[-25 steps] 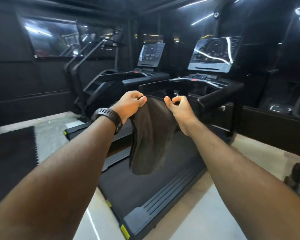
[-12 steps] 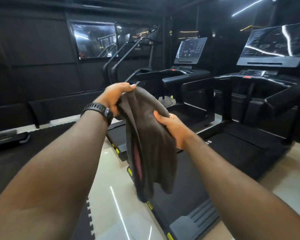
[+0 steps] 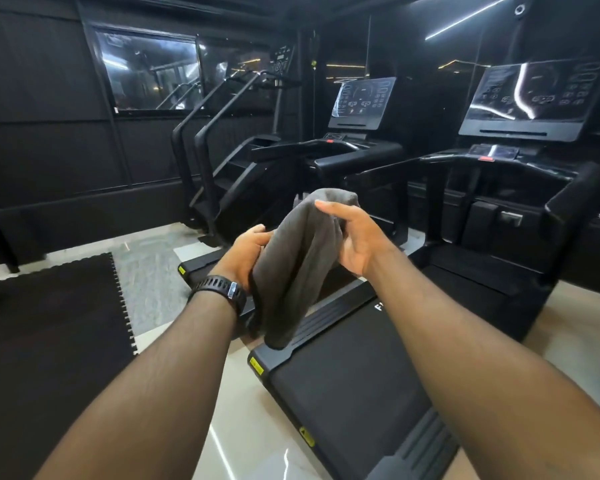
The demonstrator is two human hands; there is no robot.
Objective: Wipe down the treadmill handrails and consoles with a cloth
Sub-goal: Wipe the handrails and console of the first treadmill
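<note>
Gathering the grey cloth point(image 3: 302, 261) into a pad comes before any wiping. Your left hand point(image 3: 246, 252) pinches its left edge; your right hand point(image 3: 355, 237) is half spread, fingers resting on the fold, so the cloth hangs between both grips above the near treadmill deck point(image 3: 343, 386). Bunch the loose tail upward so that it cannot drag. Nearest to wipe are the right treadmill's console point(image 3: 530, 98) and handrail point(image 3: 572, 192), ahead and well apart. Open floor point(image 3: 194, 393) lies left of the deck edge; the far treadmill console point(image 3: 362, 102) stands beyond
</note>
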